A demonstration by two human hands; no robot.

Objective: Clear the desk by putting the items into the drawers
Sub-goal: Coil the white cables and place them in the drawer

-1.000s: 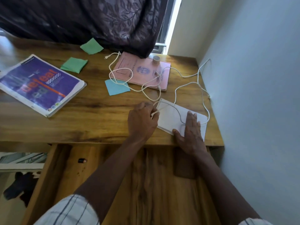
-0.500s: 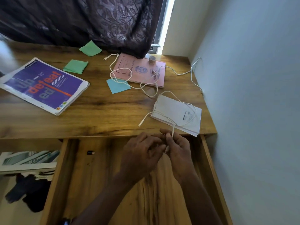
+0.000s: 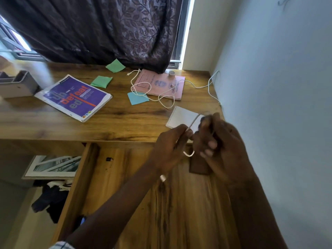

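Left hand (image 3: 170, 146) and right hand (image 3: 221, 141), fingers curled, both grip the white cable (image 3: 193, 121), now lifted off the notebook (image 3: 181, 116); hands have risen to its near edge.

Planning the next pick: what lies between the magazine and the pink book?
In the head view, a blue note lies there, a white cable crossing its corner.

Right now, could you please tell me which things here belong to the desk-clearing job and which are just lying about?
Job: white cable in left hand and right hand; open drawer; purple magazine; pink booklet; spiral notepad; green notes; blue note.
Lying about: curtain; clothes on the floor; papers under the desk.
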